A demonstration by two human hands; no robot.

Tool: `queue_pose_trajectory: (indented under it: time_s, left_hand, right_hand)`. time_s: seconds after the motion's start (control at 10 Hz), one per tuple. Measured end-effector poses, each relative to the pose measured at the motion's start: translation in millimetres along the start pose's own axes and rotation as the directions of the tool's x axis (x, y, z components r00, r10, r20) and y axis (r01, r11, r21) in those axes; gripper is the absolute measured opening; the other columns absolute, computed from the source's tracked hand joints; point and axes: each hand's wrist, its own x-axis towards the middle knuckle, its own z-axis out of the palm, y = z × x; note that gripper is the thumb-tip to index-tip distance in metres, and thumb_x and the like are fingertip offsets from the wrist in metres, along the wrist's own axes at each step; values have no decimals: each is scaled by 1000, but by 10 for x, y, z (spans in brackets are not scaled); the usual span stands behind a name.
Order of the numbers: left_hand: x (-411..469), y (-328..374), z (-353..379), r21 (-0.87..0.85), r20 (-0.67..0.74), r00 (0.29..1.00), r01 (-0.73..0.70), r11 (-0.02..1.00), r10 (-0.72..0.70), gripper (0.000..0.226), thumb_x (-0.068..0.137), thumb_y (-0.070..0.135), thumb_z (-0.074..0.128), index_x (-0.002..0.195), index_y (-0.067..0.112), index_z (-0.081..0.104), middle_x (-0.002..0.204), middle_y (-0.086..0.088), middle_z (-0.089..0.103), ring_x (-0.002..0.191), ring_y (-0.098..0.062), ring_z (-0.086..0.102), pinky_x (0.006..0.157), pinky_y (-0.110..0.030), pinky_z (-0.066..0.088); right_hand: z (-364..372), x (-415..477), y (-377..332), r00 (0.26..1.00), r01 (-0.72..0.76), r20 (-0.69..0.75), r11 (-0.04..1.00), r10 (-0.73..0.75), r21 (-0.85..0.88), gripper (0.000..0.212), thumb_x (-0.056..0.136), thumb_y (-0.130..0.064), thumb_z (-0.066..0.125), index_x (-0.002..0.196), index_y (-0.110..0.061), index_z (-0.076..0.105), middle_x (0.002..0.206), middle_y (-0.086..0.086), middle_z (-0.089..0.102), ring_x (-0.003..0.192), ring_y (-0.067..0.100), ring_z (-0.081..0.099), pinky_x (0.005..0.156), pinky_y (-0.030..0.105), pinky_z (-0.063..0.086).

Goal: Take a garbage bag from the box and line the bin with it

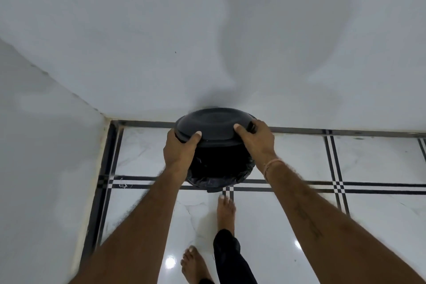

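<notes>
We grip the dark lid with our left hand and right hand, above the bin, already lined with a black garbage bag, against the white wall.

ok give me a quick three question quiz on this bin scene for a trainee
1. True or false: both hands grip the lid.
2. What shows at the bin's rim under the lid? A) black bag B) white bag C) nothing
3. Fill in: the right foot is at the bin's ____.

Key:
1. True: the left hand holds its left edge and the right hand its right edge.
2. A: a crinkled black bag drapes over the rim.
3. Base, on the tiled floor, with its toes at a small tab there; whether it presses a pedal is unclear.
</notes>
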Motion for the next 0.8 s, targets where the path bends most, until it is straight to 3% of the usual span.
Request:
queue_pose_trajectory:
  time_s: [0.1,0.2,0.4,0.5,0.6,0.7,0.8]
  left_hand:
    - [-177,-220,53,59,-26,998,-59,997,61,66,87,43,79,141,16,52,127,0,63,116,-23,59,100,-37,50]
    - [-226,-586,193,69,-76,992,-99,993,104,74,83,45,81,144,17,50,140,-1,62,128,-25,58,107,-39,50]
    - [-193,-1447,554,121,-114,973,-186,975,199,88,82,39,84,153,15,39,156,-4,49,142,-23,47,106,-25,39]
    - [-109,-1746,701,182,-137,963,-206,962,232,87,83,41,84,153,13,40,156,-6,49,141,-26,49,105,-26,41]
    - [-56,-1887,746,224,-108,966,-206,953,234,87,83,44,82,152,12,40,155,-7,51,140,-29,51,110,-37,46]
    - [-135,-1771,583,270,-61,969,-216,938,240,90,77,53,80,150,18,40,148,-2,56,134,-28,55,109,-48,52]
    - [-447,-1366,302,301,-54,950,-279,912,309,84,84,52,77,151,17,41,151,-5,55,137,-29,53,113,-46,47]
  right_hand:
    - [109,-168,250,1000,29,4,998,-29,-61,74,85,-54,73,146,-17,50,151,9,49,140,30,46,115,48,42]
    - [286,-295,602,999,37,-2,999,-37,-34,79,90,-51,71,155,-21,39,162,7,32,147,28,39,119,45,39]
    - [611,-312,1437,994,113,21,986,-111,-121,86,93,-55,66,161,-24,24,171,6,12,156,28,22,120,43,34]
    - [718,-234,1703,987,161,28,974,-159,-160,87,94,-54,65,162,-23,21,172,6,10,156,28,21,119,41,35]
    - [715,-203,1792,982,190,53,963,-183,-191,88,94,-53,66,162,-22,20,172,6,11,156,27,23,118,39,36]
    - [591,-246,1700,984,174,71,965,-163,-196,86,93,-52,67,161,-20,25,170,7,17,154,27,27,118,41,37]
    - [298,-451,1422,968,250,60,959,-244,-137,77,93,-61,59,155,-23,34,163,7,32,150,26,35,117,48,43]
